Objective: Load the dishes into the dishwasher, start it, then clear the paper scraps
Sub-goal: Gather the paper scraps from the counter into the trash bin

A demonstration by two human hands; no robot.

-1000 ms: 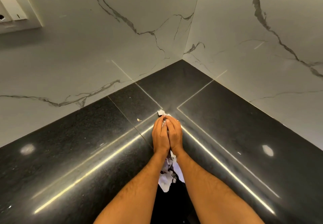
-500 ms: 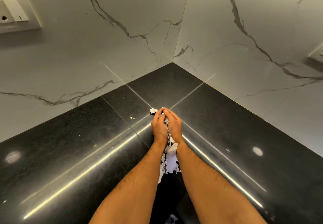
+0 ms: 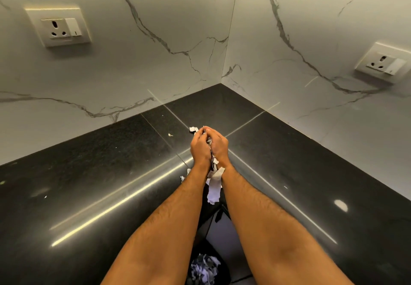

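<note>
My left hand [image 3: 200, 149] and my right hand [image 3: 219, 145] are pressed together over the black countertop [image 3: 100, 173], fingers curled, clasping a bunch of torn paper scraps [image 3: 214, 186] between the palms. White pieces hang out below my wrists. One loose scrap [image 3: 193, 128] lies on the counter just beyond my fingertips, a tiny crumb [image 3: 170, 135] sits further left, and small bits [image 3: 184, 175] lie beside my left wrist. Down between my forearms a dark bin [image 3: 204, 269] shows a heap of paper scraps inside.
Marble walls meet in a corner [image 3: 224, 71] behind the counter. A wall socket [image 3: 59, 26] is mounted at the upper left and another socket [image 3: 385, 62] on the right wall. The counter's inner front edge runs just under my forearms.
My hands have lifted slightly with the scraps squeezed between them, and my fingers have curled tighter. The view has tilted up and back, bringing both sockets and the bin below into sight.
</note>
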